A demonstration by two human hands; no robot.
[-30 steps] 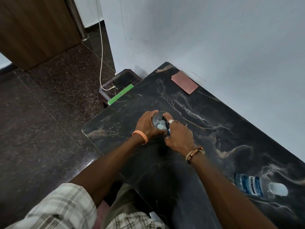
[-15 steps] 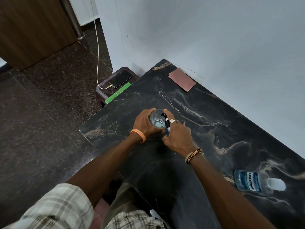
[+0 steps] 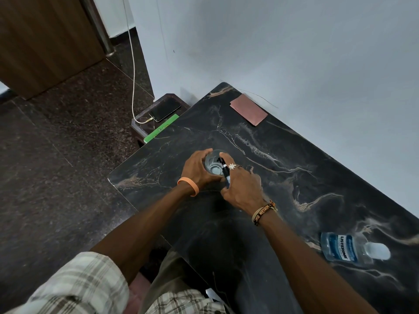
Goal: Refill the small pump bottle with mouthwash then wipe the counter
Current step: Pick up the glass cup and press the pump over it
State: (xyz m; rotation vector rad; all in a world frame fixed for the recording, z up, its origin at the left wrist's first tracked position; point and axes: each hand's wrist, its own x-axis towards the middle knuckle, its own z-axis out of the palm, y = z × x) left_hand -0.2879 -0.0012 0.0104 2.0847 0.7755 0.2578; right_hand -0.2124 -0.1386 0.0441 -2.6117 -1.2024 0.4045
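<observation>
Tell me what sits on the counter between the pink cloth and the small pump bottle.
Nothing sits there. In the head view, only bare black marble counter with pale veins runs from the pink cloth to the small pump bottle.

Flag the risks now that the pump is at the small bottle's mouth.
The small bottle is open, gripped by the left hand. The pump in the right hand sits tilted at its rim, so forcing it could tip or spill it. A spill might run off toward the charging phone.

left hand point(image 3: 195, 170) gripping bottle point(image 3: 212, 164), right hand point(image 3: 243, 189) holding pump point(image 3: 225, 170)
</observation>
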